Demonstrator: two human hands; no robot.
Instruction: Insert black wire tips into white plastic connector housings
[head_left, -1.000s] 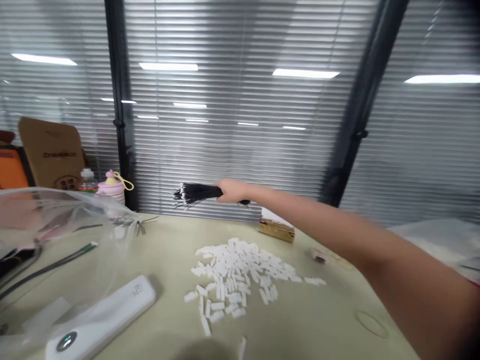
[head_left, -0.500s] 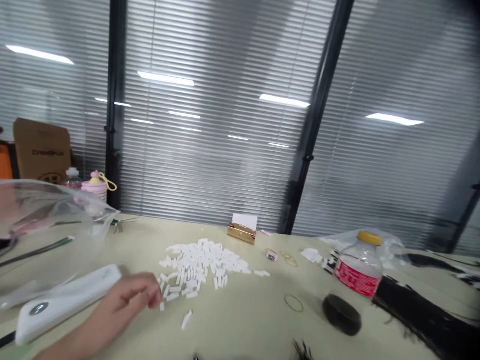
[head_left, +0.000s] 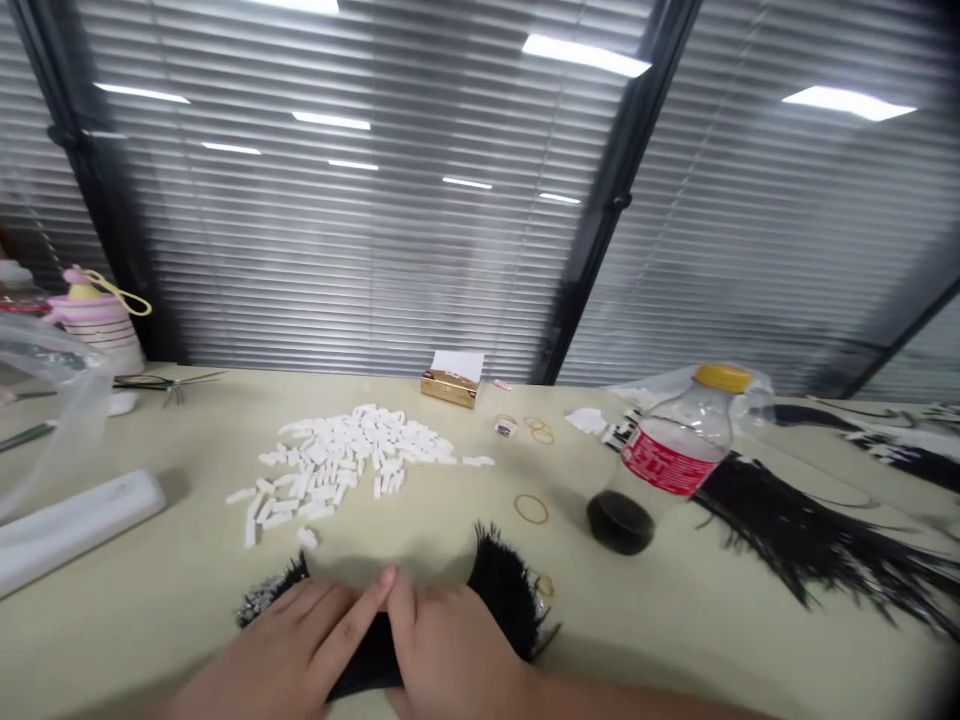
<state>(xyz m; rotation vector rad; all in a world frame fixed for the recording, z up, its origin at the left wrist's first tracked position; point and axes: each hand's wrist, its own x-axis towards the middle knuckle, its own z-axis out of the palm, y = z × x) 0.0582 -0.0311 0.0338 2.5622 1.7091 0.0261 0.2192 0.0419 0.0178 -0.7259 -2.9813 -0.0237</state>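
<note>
Close to me on the table, both hands are wrapped around a bundle of thin black wires (head_left: 504, 590). My left hand (head_left: 289, 645) grips its left part, where silvery strand ends stick out past the fingers. My right hand (head_left: 457, 645) is closed on the right part, and frayed black ends fan out beyond it. The two index fingertips meet above the middle of the bundle, which sags a little between the hands. Just beyond lies a spread pile of small white plastic pieces (head_left: 360, 445).
To the right stands a bottle (head_left: 667, 440) with dark liquid and a yellow cap, before more black wires (head_left: 795, 525). Rubber bands (head_left: 531, 509) and a gold box (head_left: 450, 387) lie farther back. A white device (head_left: 82, 530) and a pink cup (head_left: 97, 320) are left.
My left hand has left the edge of the white pile and come down to the near middle. My right hand and the wire bundle have come into view. The camera has tilted down.
</note>
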